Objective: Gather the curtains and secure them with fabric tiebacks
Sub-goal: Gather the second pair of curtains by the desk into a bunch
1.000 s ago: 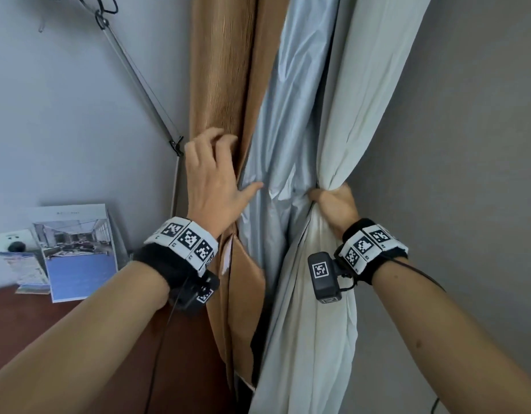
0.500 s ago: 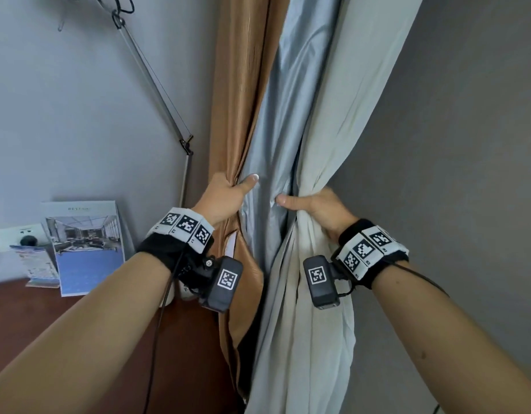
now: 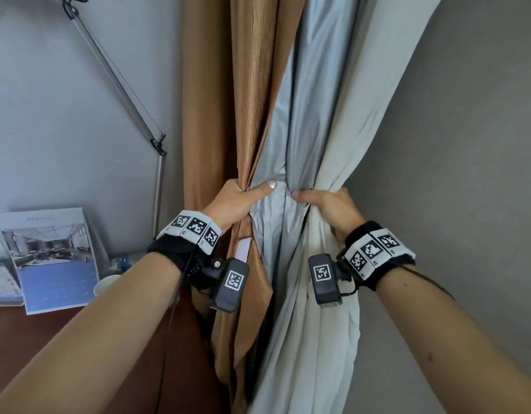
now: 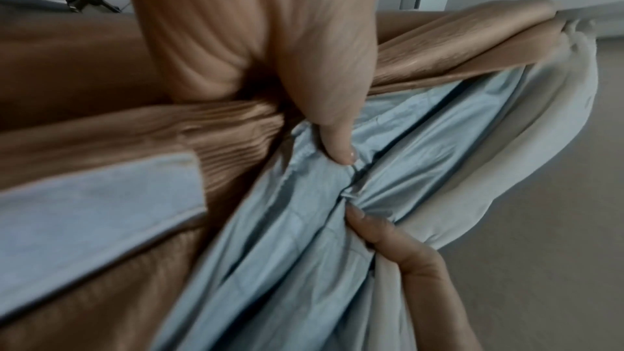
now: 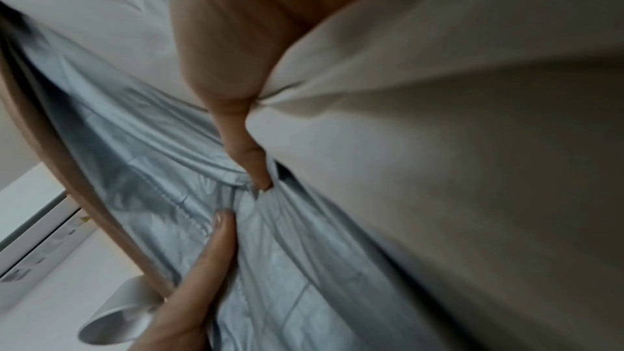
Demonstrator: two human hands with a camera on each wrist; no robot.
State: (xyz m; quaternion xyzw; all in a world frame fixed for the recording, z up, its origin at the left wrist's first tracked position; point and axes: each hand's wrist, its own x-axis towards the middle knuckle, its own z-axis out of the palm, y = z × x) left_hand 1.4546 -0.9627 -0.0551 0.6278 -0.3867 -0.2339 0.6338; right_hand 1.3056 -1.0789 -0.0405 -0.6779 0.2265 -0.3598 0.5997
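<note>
The curtains hang on a 12-to-6 axis between the hands. The left hand clasps the bundle from 9 o'clock and the right hand from 3 o'clock, fingers curled into the fabric and thumbs nearly meeting. No tieback shows.

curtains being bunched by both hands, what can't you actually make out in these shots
- Fingers of the left hand: head view, wrapped behind the brown curtain; only the thumb shows.
- Fingers of the right hand: head view, hidden behind the white curtain.
- Tieback: not identifiable in any view.
- Text on the brochure: head view, too small.
- Fabric detail: both wrist views are motion-blurred.
- Curtain tops and hems: cut off by frame edges.
</note>
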